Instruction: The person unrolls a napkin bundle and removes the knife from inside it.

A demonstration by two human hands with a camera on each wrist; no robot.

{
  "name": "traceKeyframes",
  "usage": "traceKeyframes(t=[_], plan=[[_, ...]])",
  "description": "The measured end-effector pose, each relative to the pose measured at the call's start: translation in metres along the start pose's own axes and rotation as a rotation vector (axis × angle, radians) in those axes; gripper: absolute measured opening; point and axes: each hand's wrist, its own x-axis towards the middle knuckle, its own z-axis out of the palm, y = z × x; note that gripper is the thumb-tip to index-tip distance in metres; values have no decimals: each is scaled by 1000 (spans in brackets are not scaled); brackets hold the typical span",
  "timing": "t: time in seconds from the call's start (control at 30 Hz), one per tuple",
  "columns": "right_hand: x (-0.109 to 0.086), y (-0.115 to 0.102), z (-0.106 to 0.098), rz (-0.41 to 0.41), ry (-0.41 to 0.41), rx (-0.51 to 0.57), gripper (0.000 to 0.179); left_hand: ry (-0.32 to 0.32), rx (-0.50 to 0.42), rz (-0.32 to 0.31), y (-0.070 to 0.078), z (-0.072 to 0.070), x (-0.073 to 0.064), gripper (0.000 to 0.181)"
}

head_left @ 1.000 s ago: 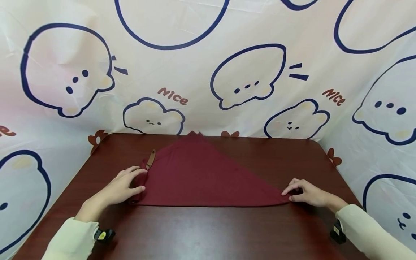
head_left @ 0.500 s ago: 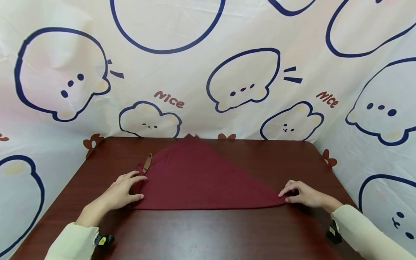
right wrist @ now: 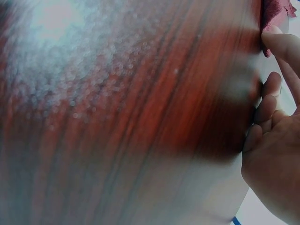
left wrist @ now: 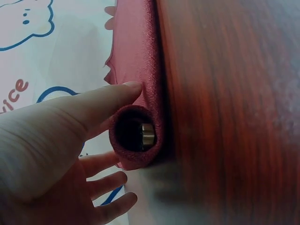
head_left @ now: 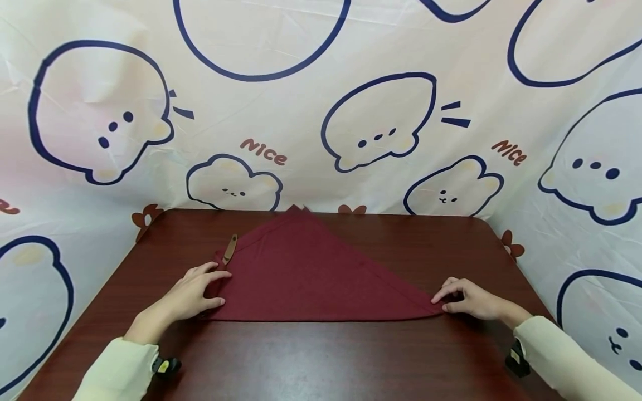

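A dark red cloth lies on the table as a broad triangle, its peak pointing away. Its left end is wound into a roll, whose open end shows a small metallic piece inside. Out of the roll's far side sticks a slim brown handle; what it belongs to is hidden in the cloth. My left hand holds the roll, thumb on the near part and fingers spread along it. At the opposite side, my right hand pinches the cloth's right corner between thumb and forefinger.
The brown wooden table has rounded far corners. A pale curtain with blue-outlined cartoon figures hangs behind it and at both sides. Dark cameras sit on the left wrist and the right wrist.
The head view shifts slightly. The left hand has moved a little along the roll; the right hand stays at the corner and the cloth keeps nearly the same shape.
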Motion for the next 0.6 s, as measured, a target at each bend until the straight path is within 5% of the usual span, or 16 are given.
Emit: traceKeyframes(t=[0.6], plan=[[-1,-3,0,46,0,8,18,7,5,-17,-3,3,1,53]])
